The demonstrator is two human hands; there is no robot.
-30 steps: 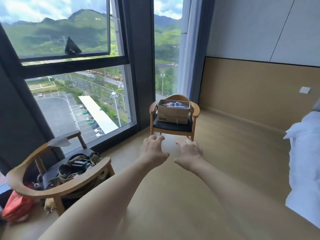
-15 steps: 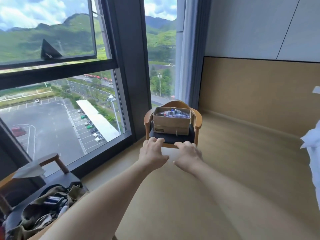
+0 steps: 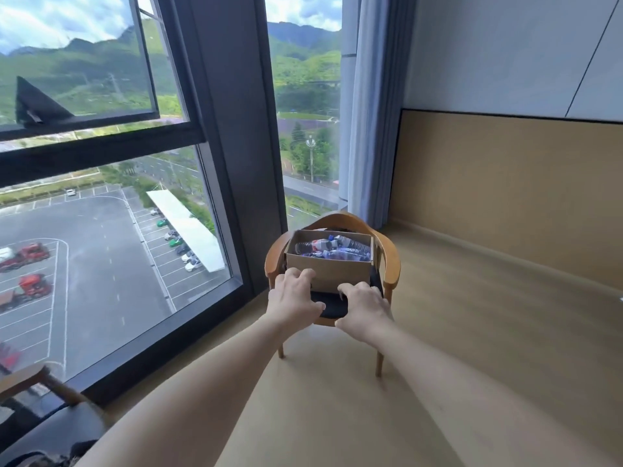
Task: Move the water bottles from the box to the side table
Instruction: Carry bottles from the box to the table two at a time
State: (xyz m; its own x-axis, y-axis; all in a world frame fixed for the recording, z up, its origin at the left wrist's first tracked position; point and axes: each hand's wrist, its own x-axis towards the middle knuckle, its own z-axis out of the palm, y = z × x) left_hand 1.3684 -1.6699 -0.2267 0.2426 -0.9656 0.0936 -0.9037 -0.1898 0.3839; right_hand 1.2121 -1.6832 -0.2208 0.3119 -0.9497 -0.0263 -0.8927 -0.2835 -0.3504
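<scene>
Big window (image 3: 101,203) off to the left of both hands. Wooden chair (image 3: 391,264) straight ahead of them, cardboard box (image 3: 328,267) on its seat. Water bottles (image 3: 332,249) lying inside the box, just beyond the fingertips. Left hand (image 3: 295,299) and right hand (image 3: 362,310) stretched forward, fingers loosely curled, holding nothing.

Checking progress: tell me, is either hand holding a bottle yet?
No. Both the left hand and right hand are empty; the bottles lie in the box.
</scene>
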